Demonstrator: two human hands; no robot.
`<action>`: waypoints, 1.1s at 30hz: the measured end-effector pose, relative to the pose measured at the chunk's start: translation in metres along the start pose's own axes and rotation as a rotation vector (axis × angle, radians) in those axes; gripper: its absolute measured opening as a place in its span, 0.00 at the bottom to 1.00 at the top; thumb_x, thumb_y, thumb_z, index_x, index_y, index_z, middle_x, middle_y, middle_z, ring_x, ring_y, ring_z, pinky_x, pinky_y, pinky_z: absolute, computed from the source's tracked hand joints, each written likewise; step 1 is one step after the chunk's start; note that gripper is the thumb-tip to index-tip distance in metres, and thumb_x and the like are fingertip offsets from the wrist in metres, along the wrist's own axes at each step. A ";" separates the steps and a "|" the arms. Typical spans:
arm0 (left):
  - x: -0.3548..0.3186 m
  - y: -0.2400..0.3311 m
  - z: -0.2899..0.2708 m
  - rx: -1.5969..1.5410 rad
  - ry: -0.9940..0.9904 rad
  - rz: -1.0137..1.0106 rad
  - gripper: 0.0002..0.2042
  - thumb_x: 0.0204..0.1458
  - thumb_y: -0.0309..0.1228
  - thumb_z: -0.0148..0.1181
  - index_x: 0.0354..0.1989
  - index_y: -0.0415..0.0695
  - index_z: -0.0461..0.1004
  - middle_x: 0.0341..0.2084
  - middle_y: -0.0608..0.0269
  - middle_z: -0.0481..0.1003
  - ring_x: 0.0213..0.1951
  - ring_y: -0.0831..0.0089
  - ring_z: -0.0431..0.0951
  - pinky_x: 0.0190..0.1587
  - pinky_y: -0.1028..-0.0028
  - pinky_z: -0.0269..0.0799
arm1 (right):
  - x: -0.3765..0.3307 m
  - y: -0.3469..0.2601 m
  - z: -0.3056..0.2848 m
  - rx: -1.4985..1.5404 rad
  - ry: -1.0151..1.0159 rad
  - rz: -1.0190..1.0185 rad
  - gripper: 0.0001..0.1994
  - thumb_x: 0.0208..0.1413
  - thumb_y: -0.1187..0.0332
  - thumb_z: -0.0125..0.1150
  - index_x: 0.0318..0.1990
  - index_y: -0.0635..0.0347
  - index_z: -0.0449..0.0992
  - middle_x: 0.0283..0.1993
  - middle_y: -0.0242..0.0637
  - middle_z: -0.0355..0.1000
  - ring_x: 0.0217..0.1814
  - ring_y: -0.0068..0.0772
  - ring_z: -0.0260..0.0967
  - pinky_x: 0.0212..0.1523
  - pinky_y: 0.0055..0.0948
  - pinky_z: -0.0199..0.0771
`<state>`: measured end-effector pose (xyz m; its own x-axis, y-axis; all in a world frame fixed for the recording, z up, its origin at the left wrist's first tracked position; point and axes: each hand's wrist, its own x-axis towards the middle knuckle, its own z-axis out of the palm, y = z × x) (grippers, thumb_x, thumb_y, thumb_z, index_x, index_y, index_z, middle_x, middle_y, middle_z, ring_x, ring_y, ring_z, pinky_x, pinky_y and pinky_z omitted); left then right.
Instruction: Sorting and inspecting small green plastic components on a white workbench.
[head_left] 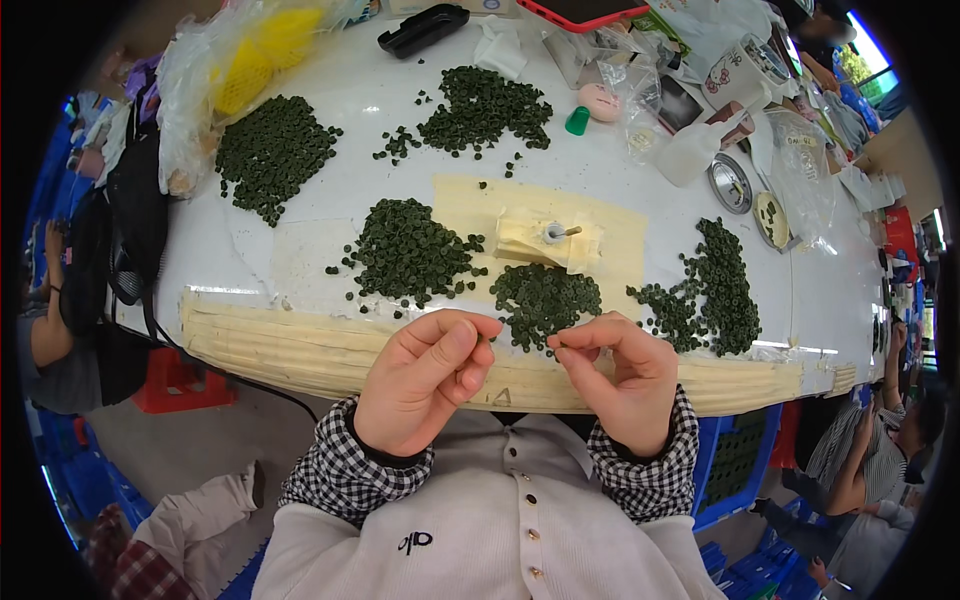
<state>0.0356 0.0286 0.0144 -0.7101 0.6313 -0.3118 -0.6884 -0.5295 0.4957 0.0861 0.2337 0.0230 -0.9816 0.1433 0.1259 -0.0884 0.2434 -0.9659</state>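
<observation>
Both my hands are raised over the padded front edge of a white table (380, 160). My left hand (425, 380) is closed, its fingers curled and thumb bent; a tiny dark piece seems to show by its fingertips. Thumb and forefinger of my right hand (630, 385) pinch together on something too small to make out. Just beyond and between them lies a pile of small dark green round pieces (545, 300). Behind that pile stands a block wrapped in yellow tape (518, 238), with a metal pin (572, 231) sticking out sideways.
More dark green heaps lie left of centre (408, 250), far left (275, 155), at the back (485, 110) and right (725, 290). A white bottle (690, 153), a round tin (730, 183) and plastic bags (200, 90) stand around the edges. Other people sit at both sides.
</observation>
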 end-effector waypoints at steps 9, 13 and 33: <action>0.001 -0.001 0.007 0.043 0.040 -0.038 0.10 0.59 0.28 0.50 0.46 0.38 0.72 0.35 0.61 0.76 0.31 0.83 0.75 0.37 0.83 0.74 | -0.002 -0.004 0.000 0.161 -0.038 0.024 0.06 0.45 0.80 0.64 0.33 0.65 0.78 0.31 0.35 0.76 0.30 0.20 0.67 0.33 0.18 0.67; 0.001 -0.005 0.003 0.029 -0.001 -0.031 0.09 0.59 0.29 0.51 0.44 0.39 0.72 0.33 0.62 0.75 0.30 0.82 0.73 0.35 0.84 0.72 | -0.001 -0.007 0.001 0.192 -0.107 -0.018 0.06 0.46 0.80 0.63 0.33 0.65 0.76 0.33 0.35 0.74 0.32 0.22 0.66 0.36 0.20 0.66; 0.002 -0.009 0.005 0.111 -0.010 -0.012 0.06 0.54 0.23 0.57 0.39 0.37 0.74 0.29 0.61 0.77 0.28 0.79 0.76 0.31 0.82 0.75 | 0.004 -0.008 0.017 0.202 -0.154 -0.031 0.05 0.48 0.76 0.62 0.33 0.62 0.74 0.36 0.36 0.68 0.40 0.31 0.64 0.44 0.27 0.63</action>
<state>0.0411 0.0376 0.0134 -0.6997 0.6434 -0.3106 -0.6760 -0.4556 0.5791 0.0804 0.2161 0.0279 -0.9907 -0.0129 0.1354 -0.1358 0.0468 -0.9896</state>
